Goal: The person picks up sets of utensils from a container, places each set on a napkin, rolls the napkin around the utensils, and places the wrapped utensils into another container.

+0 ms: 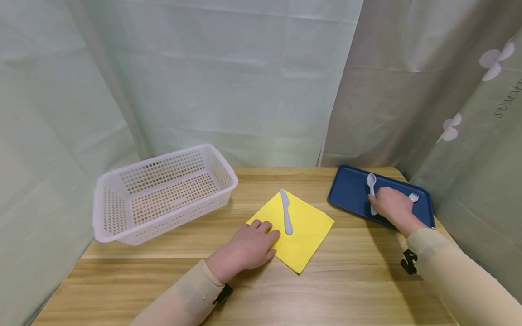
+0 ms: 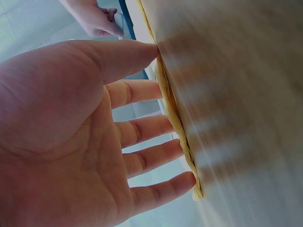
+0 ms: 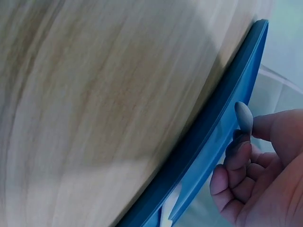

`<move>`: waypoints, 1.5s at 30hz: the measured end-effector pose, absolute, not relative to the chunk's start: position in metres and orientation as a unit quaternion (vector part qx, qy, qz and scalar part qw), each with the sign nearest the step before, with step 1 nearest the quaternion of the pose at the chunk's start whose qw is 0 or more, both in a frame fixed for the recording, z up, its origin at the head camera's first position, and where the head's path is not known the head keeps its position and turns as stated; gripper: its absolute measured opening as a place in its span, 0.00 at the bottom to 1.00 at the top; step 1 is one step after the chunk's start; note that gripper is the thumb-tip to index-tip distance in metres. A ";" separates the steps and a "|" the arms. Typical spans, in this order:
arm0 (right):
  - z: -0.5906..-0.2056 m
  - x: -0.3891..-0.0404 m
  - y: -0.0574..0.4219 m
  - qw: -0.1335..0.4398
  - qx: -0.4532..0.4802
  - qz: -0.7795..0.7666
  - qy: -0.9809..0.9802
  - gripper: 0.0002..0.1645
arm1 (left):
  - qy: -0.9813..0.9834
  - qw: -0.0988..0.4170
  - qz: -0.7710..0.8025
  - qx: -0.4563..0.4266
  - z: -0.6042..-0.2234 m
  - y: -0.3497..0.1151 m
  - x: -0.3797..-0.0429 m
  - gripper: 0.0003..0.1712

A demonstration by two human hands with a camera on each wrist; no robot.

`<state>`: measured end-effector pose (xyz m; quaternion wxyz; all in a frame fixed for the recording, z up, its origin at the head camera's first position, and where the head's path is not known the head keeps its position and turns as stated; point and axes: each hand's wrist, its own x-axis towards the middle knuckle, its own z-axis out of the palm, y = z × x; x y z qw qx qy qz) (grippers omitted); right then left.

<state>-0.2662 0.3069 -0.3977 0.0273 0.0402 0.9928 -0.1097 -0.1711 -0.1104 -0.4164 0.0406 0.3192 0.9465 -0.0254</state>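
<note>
In the head view my left hand [image 1: 250, 244] rests its fingertips on the near left edge of a folded yellow napkin [image 1: 307, 226]. The left wrist view shows its fingers spread and gently bent along that edge. A pale grey plastic knife [image 1: 287, 213] lies across the napkin, beyond those fingers. Over at the blue tray [image 1: 346, 192], my right hand [image 1: 392, 204] pinches the handle of a white plastic spoon [image 1: 371, 180] between thumb and fingers; the handle's end [image 3: 244, 117] shows in the right wrist view. Beside that hand lies a white fork [image 1: 413, 197], partly hidden behind it.
A white perforated plastic basket [image 1: 163, 226] stands at the table's left. The wooden table [image 1: 326, 290] runs back to hanging curtains [image 1: 228, 81], which also close in the sides. The tray sits near the table's right edge.
</note>
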 end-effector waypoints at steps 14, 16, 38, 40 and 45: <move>-0.393 -0.264 0.284 -0.013 0.007 -0.118 0.993 0.31 | 0.947 0.040 -0.026 0.318 -0.419 -0.110 -0.172 0.24; -0.393 -0.264 0.280 -0.014 0.008 -0.120 0.993 0.31 | 0.947 0.040 -0.027 0.318 -0.419 -0.110 -0.173 0.24; -0.387 -0.261 0.237 -0.009 0.000 -0.123 0.992 0.30 | 0.947 0.040 -0.026 0.317 -0.418 -0.110 -0.171 0.23; -0.388 -0.261 0.234 -0.010 -0.002 -0.126 0.992 0.29 | 0.947 0.042 -0.025 0.317 -0.419 -0.110 -0.172 0.23; -0.389 -0.260 0.226 -0.014 -0.008 -0.135 0.991 0.30 | 0.947 0.041 -0.026 0.316 -0.419 -0.110 -0.172 0.24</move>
